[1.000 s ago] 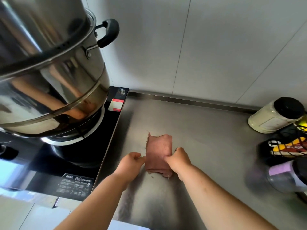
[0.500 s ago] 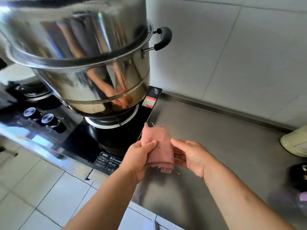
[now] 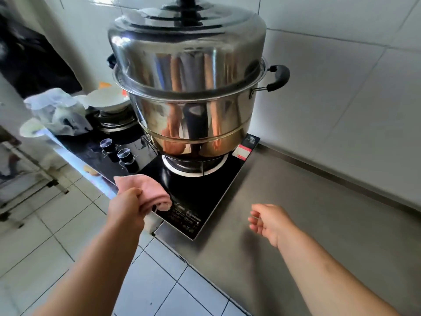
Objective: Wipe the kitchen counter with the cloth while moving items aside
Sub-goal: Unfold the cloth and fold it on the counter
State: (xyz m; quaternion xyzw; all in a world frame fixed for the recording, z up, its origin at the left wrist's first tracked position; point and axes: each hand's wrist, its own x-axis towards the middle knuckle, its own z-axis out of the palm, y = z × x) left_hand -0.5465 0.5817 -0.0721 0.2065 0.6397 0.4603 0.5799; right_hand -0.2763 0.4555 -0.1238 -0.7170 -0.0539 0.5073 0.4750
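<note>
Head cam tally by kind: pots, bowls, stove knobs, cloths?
Large stainless steel steamer pot: 1
Shallow white bowl: 1
Round metal stove knobs: 2
Folded pink cloth, in the left hand grip: 1
Total: 5

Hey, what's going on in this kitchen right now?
A person is partway through wiping down. Their left hand grips a folded pink cloth at the front edge of the black cooktop; whether the cloth touches it is unclear. The right hand is open and empty, above the steel counter. A big lidded steel pot sits on the burner, not being handled.
</note>
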